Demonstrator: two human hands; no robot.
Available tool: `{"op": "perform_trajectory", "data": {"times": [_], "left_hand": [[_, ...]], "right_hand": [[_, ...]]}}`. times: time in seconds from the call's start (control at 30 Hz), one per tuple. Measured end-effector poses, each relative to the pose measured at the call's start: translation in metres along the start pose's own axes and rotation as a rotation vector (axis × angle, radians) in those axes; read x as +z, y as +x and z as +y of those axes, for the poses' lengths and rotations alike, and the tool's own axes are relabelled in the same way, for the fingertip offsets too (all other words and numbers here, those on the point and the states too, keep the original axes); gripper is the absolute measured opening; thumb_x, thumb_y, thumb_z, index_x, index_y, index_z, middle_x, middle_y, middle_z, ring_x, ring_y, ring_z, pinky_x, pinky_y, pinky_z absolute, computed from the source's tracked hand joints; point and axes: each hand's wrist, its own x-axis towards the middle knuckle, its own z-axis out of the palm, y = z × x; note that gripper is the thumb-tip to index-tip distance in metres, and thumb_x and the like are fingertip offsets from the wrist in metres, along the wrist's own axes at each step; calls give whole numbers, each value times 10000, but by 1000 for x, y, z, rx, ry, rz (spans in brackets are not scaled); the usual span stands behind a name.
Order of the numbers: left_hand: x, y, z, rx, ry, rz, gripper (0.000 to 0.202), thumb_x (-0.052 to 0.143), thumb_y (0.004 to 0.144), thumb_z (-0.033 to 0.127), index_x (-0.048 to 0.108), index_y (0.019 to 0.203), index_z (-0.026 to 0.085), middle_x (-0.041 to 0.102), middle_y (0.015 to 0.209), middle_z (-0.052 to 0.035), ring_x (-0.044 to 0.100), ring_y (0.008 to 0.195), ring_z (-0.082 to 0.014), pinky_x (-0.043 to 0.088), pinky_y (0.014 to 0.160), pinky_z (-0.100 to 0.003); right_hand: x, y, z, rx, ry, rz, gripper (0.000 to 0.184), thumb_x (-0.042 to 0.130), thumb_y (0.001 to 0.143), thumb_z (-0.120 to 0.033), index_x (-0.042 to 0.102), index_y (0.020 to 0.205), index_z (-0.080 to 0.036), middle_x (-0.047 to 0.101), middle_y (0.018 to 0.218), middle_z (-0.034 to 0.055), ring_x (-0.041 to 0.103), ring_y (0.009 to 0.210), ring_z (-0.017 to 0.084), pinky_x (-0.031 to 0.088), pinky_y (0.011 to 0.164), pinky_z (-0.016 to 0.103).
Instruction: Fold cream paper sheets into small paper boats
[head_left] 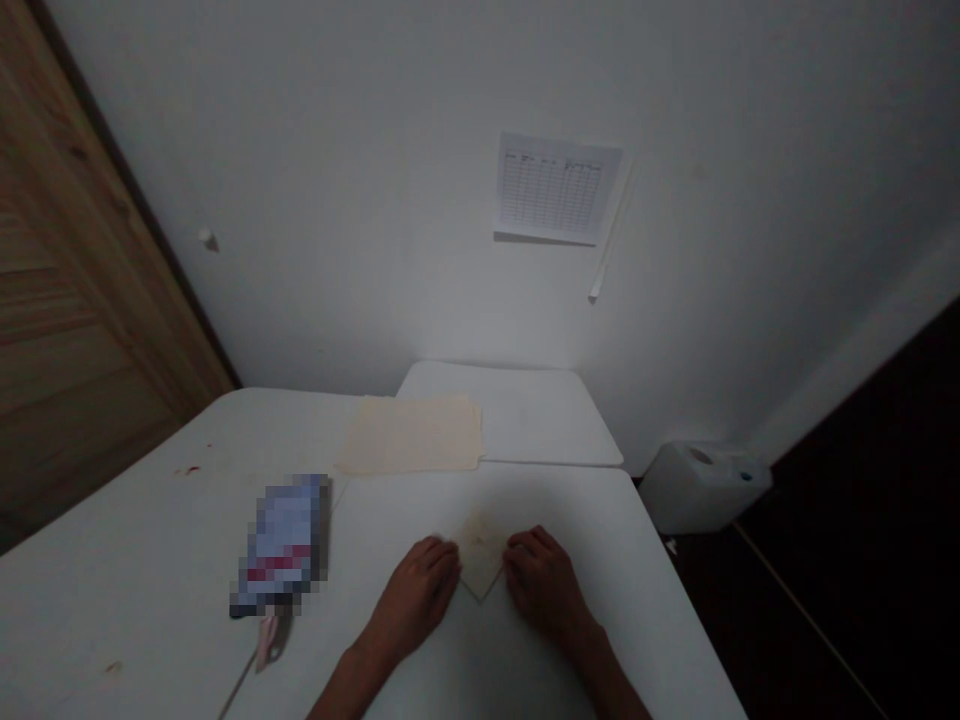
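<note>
On the white board in front of me lies a small pale sheet, one corner pointing toward me. A slightly browner patch shows near its far end, too dim to make out. My left hand has its curled fingers closed on the sheet's left edge. At the opposite edge, my right hand pinches in the same way, its fingertips partly hidden. Beyond them, to the left, rests a stack of thin beige rectangular sheets.
A blurred-out blue and red packet with a pinkish tab lies left. Behind stands another white tabletop against the wall, where a printed sheet hangs. A white plastic jerrycan sits on the floor at right.
</note>
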Motion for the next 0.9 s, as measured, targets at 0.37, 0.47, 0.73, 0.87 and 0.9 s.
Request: {"op": "perform_trajectory", "data": {"times": [0.37,0.47,0.73,0.87,0.9], "left_hand": [[30,27,1,17,29,-55,417,431,852,34,557,1219,187,532,1357,-112,498,1244,-238,474,993,-437],[30,26,1,73,30,-133,456,437,874,76,499,1311,188,480,1423,-95,438,1313,-222,439,1043,-418],[23,15,2,-22,124,-110,408,387,956,257,484,1345,182,493,1415,-89,454,1304,-221,423,1056,-420],[16,7,0,-37,158,-102,390,414,956,282,509,1326,200,497,1412,-89,454,1302,-256,421,1045,-472],[14,6,-1,-48,171,-95,378,430,952,294,530,1305,198,498,1409,-97,457,1298,-272,425,1036,-487]], "right_hand": [[18,11,-9,104,-15,41,124,601,890,-159,655,796,-218,611,840,18,542,856,170,459,804,274],[22,7,-9,121,0,67,127,602,885,-147,661,797,-218,603,828,17,535,841,169,451,798,275],[25,5,-11,157,-66,105,142,595,901,-189,660,778,-216,607,822,21,531,839,175,406,804,299],[24,4,-11,149,-96,100,129,599,903,-213,666,794,-222,611,821,24,536,848,180,395,805,308],[24,4,-11,147,-98,97,127,595,907,-218,668,802,-224,612,824,26,537,853,183,394,809,312]]}}
